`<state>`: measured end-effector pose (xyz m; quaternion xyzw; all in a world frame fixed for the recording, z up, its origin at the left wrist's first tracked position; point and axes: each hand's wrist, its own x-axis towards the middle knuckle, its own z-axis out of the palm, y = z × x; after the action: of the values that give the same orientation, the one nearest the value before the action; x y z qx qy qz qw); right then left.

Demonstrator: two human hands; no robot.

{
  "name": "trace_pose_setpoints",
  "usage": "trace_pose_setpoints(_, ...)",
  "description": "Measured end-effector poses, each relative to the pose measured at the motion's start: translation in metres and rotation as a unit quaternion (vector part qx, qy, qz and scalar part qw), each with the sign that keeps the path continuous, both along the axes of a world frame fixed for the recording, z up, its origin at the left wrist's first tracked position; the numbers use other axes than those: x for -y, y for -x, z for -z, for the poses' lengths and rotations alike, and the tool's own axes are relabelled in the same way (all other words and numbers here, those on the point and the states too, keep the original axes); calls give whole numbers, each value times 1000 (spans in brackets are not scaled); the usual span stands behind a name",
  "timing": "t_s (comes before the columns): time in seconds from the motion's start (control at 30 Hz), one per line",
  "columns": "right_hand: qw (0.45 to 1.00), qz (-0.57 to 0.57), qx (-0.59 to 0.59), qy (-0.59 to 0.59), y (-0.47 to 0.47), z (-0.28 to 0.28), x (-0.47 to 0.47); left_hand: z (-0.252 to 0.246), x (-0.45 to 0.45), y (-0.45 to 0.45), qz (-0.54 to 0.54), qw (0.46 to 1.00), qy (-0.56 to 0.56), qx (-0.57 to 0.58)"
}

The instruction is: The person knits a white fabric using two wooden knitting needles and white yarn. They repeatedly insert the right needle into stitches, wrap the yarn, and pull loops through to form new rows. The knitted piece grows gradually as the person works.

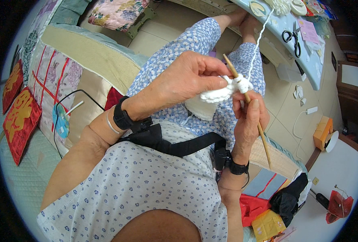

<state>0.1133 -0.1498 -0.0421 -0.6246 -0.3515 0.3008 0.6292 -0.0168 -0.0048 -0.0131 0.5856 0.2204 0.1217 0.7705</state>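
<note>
My left hand (188,75) pinches a piece of thick white knitting (216,95) between thumb and fingers, above my lap. Below it, my right hand (251,116) grips a wooden knitting needle (264,143), whose upper tip slants up past the left fingertips. White loops sit around the needle between the two hands. From them a strand of white yarn (254,54) runs up to a yarn ball (278,6) on the table. A flat white knitted part (201,109) hangs beneath my left hand over the blue patterned trousers. Only one needle is plainly seen.
Black-handled scissors (294,39) and a pink paper (308,31) lie on the light blue table (313,68). A hand fan (60,121) and red cushions (21,125) are on the left. A black cable (59,106) runs near my left forearm. Bags (268,225) lie at lower right.
</note>
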Motion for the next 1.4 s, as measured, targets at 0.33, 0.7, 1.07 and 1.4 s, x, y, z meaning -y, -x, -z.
trace_pose_setpoints(0.33, 991, 74, -113, -10, 13, 4, 3, 3, -12, 8, 53, 995, 83, -22)
trace_pose_setpoints(0.7, 997, 59, -43, -3, 11, 6, 6, 9, -5, 0, 20, 1000, -18, -15)
trace_pose_setpoints(1.07, 993, -1, 116, 7, 12, -1, 19, 11, -11, 0, -16, 999, -45, -7)
trace_pose_setpoints(1.4, 977, -1, 207, 45, 17, -12, 23, 11, -9, 0, -31, 998, -50, 14)
